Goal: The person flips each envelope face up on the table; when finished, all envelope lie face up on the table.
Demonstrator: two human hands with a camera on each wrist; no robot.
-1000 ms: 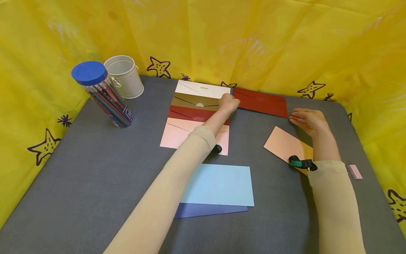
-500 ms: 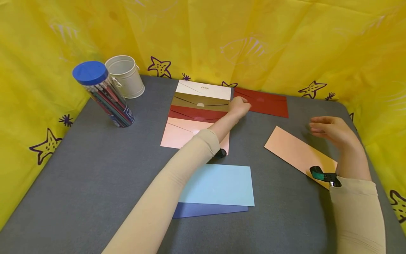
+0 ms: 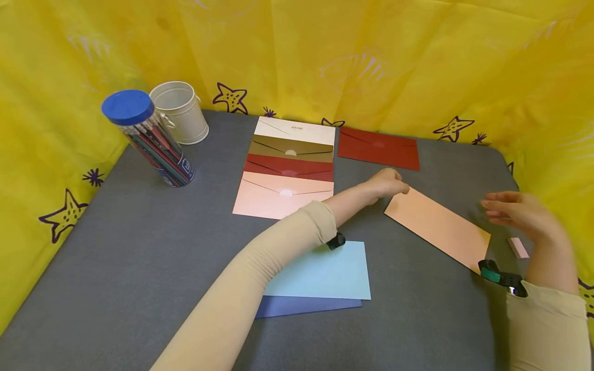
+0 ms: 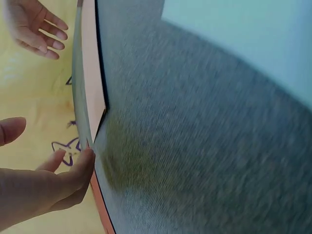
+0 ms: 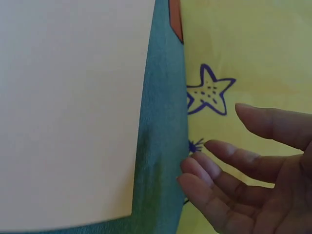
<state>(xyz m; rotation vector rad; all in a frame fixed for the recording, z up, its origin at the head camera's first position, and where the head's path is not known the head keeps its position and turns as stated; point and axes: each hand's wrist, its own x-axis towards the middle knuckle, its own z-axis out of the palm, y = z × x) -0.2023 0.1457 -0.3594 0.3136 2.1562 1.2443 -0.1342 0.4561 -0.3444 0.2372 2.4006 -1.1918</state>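
In the head view a peach envelope (image 3: 438,226) lies aslant on the right of the table. My left hand (image 3: 384,183) is at its upper left corner; the left wrist view shows thumb and fingers apart, and contact with the envelope is unclear. My right hand (image 3: 524,214) hovers past the envelope's right end, holding nothing, its fingers (image 5: 224,170) loosely bent in the right wrist view. Behind lies a red envelope (image 3: 378,149). To the left, white (image 3: 297,131), olive-gold (image 3: 274,148), dark red (image 3: 269,166) and pink (image 3: 260,198) envelopes overlap in a column.
Nearer the front, a light blue envelope (image 3: 334,273) lies over a violet-blue one (image 3: 311,307), partly behind my left sleeve. A blue-lidded tub of pencils (image 3: 158,147) and a white bucket (image 3: 187,118) stand at the back left. A small pink block (image 3: 518,248) lies far right.
My left hand has moved right and nearer, from the envelope column to the peach envelope's corner. My right hand has moved right and nearer, away from the red envelope, uncovering the peach one.
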